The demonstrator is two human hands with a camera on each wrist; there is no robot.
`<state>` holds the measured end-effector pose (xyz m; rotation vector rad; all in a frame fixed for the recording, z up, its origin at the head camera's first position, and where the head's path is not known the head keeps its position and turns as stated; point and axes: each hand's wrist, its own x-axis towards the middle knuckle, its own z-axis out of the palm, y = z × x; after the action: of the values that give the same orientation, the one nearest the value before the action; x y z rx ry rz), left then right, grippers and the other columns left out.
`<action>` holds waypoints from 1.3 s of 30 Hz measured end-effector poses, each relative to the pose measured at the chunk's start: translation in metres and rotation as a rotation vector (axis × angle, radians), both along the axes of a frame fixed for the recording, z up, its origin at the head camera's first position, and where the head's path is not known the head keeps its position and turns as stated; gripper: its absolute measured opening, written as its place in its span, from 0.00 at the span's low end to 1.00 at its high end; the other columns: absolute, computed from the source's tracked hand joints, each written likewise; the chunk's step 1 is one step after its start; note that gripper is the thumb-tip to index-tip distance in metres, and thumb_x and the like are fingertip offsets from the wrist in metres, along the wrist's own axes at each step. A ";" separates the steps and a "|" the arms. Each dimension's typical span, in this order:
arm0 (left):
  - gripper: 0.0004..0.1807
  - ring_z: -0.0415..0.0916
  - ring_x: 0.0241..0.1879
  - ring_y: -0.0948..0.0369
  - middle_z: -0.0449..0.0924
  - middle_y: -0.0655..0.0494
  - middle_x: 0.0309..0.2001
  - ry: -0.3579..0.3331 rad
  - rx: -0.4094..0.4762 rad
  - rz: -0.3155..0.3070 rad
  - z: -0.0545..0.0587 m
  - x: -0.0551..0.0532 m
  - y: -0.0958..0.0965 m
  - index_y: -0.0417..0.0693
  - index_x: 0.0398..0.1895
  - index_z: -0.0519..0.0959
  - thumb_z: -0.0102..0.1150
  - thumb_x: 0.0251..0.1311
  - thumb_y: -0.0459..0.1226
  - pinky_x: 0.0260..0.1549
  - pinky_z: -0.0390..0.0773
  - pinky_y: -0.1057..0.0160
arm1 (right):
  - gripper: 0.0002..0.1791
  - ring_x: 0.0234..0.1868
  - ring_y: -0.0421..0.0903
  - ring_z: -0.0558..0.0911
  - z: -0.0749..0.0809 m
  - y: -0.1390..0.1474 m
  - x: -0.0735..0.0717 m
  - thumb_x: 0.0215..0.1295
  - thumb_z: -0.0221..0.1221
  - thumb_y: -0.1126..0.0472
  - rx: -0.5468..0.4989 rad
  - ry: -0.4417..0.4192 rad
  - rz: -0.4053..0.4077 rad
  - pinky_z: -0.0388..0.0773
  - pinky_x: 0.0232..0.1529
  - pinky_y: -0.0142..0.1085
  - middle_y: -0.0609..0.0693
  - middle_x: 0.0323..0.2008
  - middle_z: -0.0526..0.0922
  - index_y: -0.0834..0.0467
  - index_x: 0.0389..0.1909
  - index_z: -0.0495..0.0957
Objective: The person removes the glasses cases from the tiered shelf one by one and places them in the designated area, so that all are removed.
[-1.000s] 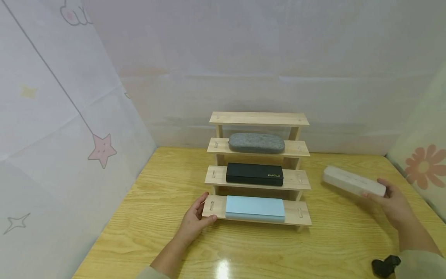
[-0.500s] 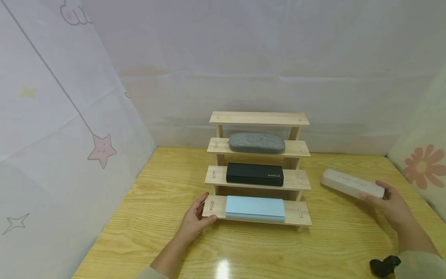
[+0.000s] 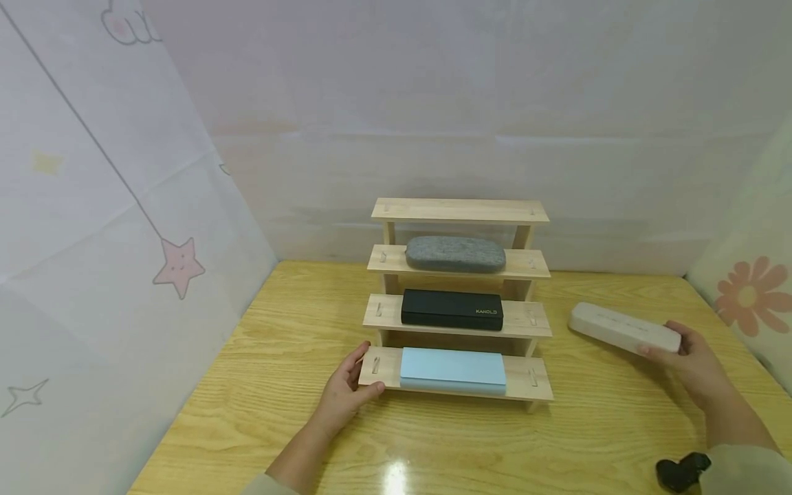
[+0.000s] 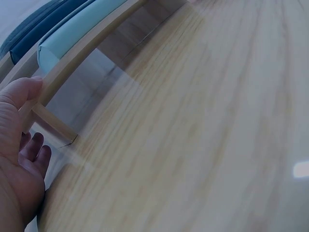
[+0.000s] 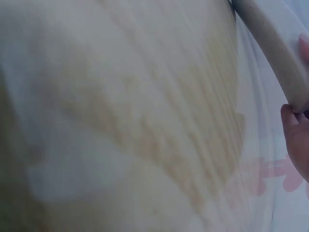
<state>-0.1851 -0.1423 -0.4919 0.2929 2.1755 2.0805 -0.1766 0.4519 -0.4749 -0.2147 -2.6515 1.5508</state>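
By the right hand, a pale case is pinched at its right end between thumb and fingers, and is held slantwise to the right of a stepped wooden stand, apart from it. The stand's left end is gripped at the lowest shelf by the left hand, with the thumb laid at the front edge. On that shelf a light blue case is set; above it are seen a black case (gold-lettered) and, higher, a grey case. The stand is supported by the worktop.
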 end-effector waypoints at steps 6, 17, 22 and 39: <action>0.46 0.61 0.70 0.42 0.59 0.37 0.73 -0.002 -0.002 -0.002 -0.001 -0.001 -0.001 0.41 0.76 0.55 0.68 0.55 0.28 0.52 0.74 0.74 | 0.53 0.77 0.41 0.47 0.000 0.001 0.000 0.71 0.56 0.51 0.003 -0.048 -0.031 0.60 0.47 0.10 0.67 0.77 0.30 0.67 0.76 0.28; 0.47 0.59 0.71 0.43 0.58 0.37 0.73 -0.008 -0.002 -0.011 -0.001 -0.001 0.000 0.40 0.76 0.54 0.68 0.55 0.29 0.51 0.74 0.74 | 0.60 0.69 0.80 0.46 0.003 0.011 -0.005 0.68 0.55 0.38 0.186 -0.209 -0.051 0.53 0.64 0.69 0.81 0.71 0.35 0.70 0.74 0.27; 0.47 0.59 0.72 0.43 0.58 0.38 0.73 -0.019 0.006 -0.004 -0.001 0.000 0.000 0.41 0.76 0.55 0.69 0.54 0.29 0.52 0.74 0.73 | 0.61 0.67 0.81 0.48 0.003 0.014 -0.006 0.67 0.55 0.37 0.228 -0.219 -0.021 0.54 0.62 0.70 0.83 0.69 0.37 0.72 0.73 0.27; 0.47 0.58 0.73 0.44 0.56 0.40 0.75 -0.013 0.010 -0.010 0.001 0.000 0.000 0.40 0.76 0.54 0.68 0.55 0.29 0.52 0.74 0.74 | 0.61 0.68 0.81 0.48 0.006 0.017 -0.012 0.66 0.56 0.37 0.207 -0.236 -0.069 0.52 0.64 0.69 0.80 0.71 0.37 0.71 0.73 0.27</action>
<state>-0.1854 -0.1426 -0.4909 0.2893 2.1524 2.0833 -0.1885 0.4686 -0.4688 -0.4994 -2.9220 1.2909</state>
